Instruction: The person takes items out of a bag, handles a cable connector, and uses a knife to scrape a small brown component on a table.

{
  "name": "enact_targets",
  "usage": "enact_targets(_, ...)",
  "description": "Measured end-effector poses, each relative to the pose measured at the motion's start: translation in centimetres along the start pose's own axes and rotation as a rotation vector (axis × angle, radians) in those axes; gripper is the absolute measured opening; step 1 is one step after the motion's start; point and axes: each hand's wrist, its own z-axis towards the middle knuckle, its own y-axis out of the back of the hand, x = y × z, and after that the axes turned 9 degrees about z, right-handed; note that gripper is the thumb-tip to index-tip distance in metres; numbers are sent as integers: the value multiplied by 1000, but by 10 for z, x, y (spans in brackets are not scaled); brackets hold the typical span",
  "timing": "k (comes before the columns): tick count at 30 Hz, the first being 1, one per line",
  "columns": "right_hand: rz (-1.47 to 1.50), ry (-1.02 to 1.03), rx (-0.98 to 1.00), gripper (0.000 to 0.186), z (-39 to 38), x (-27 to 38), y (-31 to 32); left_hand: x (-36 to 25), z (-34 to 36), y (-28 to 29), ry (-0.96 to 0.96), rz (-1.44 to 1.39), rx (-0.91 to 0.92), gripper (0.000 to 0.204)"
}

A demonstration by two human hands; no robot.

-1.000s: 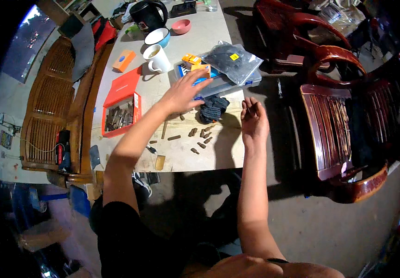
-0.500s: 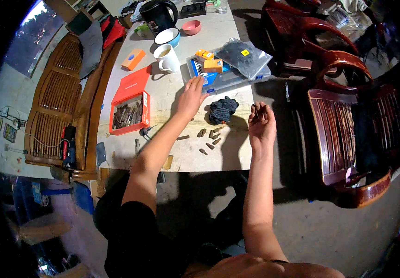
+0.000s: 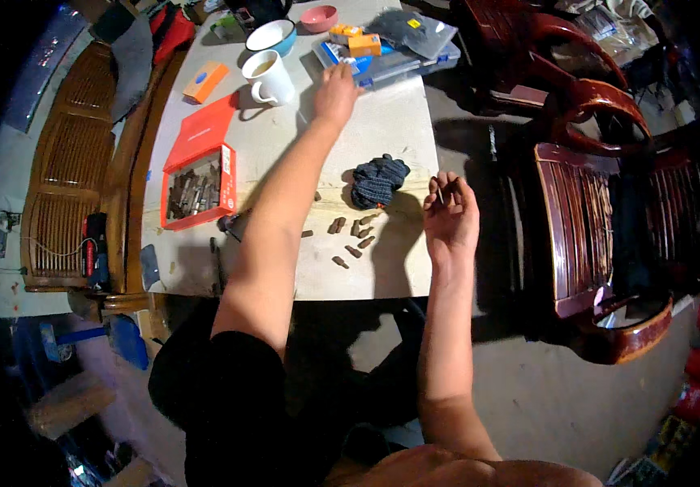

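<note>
Since the earlier frame your left hand [image 3: 336,97] has gone further up the table [image 3: 317,280], to the near left corner of the flat plastic case [image 3: 398,67]; your right hand [image 3: 452,219] has stayed by the table's right edge, and the view has shifted.

The case lies just beyond and to the right of your left fingertips, its long axis running crosswise, its right end angled slightly away from you. Your left hand is clearly the nearer. Its fingers are bent and close together, overlapping the case's edge in view; you can't tell from here whether they touch it or grip anything. Your right hand is palm up with its fingers half curled; whether something small sits in them can't be told. Nearest to it are the dark knitted bundle [image 3: 378,180] and, further left, a scatter of short brown pieces [image 3: 353,252].

On top of the case sit two small orange boxes [image 3: 364,45] and a clear bag [image 3: 415,32] with something dark inside. To your left, the red box [image 3: 229,180] has its lid open and is filled with metal pieces [image 3: 191,195]. The white mug [image 3: 274,88] holds a brownish drink.
</note>
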Motion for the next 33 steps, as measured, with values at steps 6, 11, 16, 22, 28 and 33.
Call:
enact_targets(6, -52, -5, -79, 26, -7, -8, -8, 25, 40, -24, -25, 8, 50, 56)
enact_targets(11, -78, -65, -66, 22, -3, -22, -4, 63, 53, -48, -27, 173, -24, 60)
enact_targets(16, -67, -40, -86, 22, -7, -14, -9, 59, 54, -44, 87, 138, -41, 57)
enact_targets(22, -67, -3, -108, 23, -1, -4, -6, 16, -14, 18, -19, -260, -38, 38)
enact_targets(28, -17, 16, -106, 27, 1, -3, 5, -47, -119, 149, -149, -459, 509, 54)
enact_targets(33, -4, -8, -86, 25, 1, -7, 6, -49, -142, 143, -279, -357, 490, 52)
